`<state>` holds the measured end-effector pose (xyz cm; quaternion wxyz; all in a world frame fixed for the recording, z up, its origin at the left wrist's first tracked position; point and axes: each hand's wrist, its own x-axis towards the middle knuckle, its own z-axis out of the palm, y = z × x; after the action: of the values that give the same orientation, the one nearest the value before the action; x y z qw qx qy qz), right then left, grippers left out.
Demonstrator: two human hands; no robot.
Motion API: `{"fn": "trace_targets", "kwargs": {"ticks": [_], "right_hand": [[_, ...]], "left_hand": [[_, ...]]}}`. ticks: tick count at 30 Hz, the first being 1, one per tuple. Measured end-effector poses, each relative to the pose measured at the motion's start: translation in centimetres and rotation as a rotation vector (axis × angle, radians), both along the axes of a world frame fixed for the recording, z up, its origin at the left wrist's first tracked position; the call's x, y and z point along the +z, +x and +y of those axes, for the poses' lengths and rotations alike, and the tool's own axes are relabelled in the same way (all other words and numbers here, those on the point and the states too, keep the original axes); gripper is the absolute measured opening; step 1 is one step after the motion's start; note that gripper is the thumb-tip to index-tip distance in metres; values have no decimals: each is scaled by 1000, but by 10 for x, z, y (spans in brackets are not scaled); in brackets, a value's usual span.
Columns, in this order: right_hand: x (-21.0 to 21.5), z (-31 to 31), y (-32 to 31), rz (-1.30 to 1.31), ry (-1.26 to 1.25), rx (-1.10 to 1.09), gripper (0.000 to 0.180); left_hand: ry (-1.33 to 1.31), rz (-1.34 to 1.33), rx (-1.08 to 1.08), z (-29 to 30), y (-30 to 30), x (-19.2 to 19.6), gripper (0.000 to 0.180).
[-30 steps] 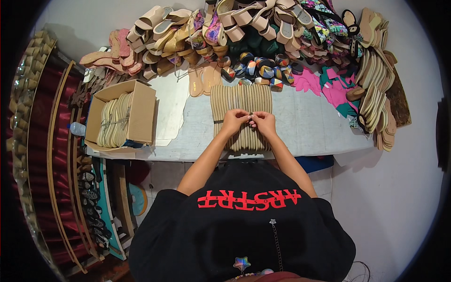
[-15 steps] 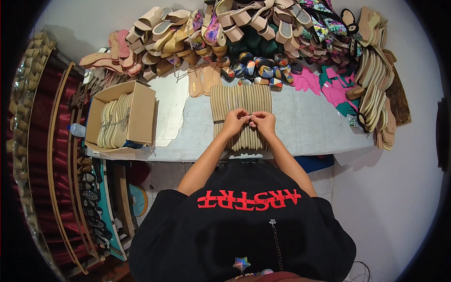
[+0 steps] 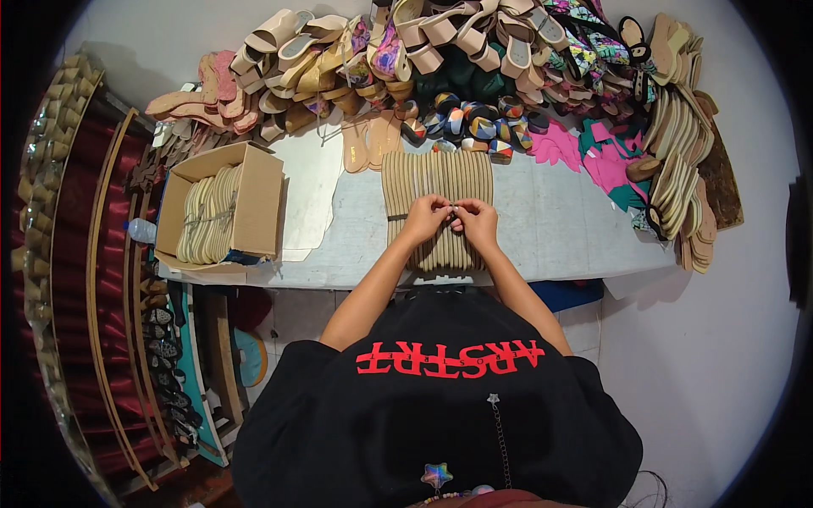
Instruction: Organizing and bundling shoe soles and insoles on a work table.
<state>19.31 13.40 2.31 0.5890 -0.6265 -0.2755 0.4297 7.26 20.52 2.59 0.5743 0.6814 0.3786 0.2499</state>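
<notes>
Left hand and right hand pinch together over tan soles (stacked on edge).

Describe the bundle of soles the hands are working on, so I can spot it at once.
On the grey table, straight ahead of the person, lies a row of tan soles standing on edge. The left hand and right hand meet on top of it. Unlike the boxed soles, it lies bare on the tabletop.

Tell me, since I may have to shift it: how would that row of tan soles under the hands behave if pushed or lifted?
The row of soles stands on edge, packed side by side, so a push would probably topple or fan it out. Each sole looks thin and flat, so likely light and a little bendy. Both hands, the left hand and the right hand, rest on it, perhaps steadying it.
</notes>
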Motion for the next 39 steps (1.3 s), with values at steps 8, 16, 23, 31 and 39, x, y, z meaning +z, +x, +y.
{"fn": "trace_targets", "kwargs": {"ticks": [8,16,23,31,39], "right_hand": [[-3,-2,1,18,25,-17,10],[1,-1,-1,-54,-24,-52,12],[5,-3,-4,-48,-4,-83,9],[1,-2,-7,-41,43,-97,10],[3,-6,-11,-96,37,-108,10]], "left_hand": [[167,106,-69,5,6,11,9],[16,62,-132,13,8,14,7],[48,128,-86,12,8,15,12],[71,-20,80,-5,7,-1,8],[27,-36,113,-9,5,-1,9]]}}
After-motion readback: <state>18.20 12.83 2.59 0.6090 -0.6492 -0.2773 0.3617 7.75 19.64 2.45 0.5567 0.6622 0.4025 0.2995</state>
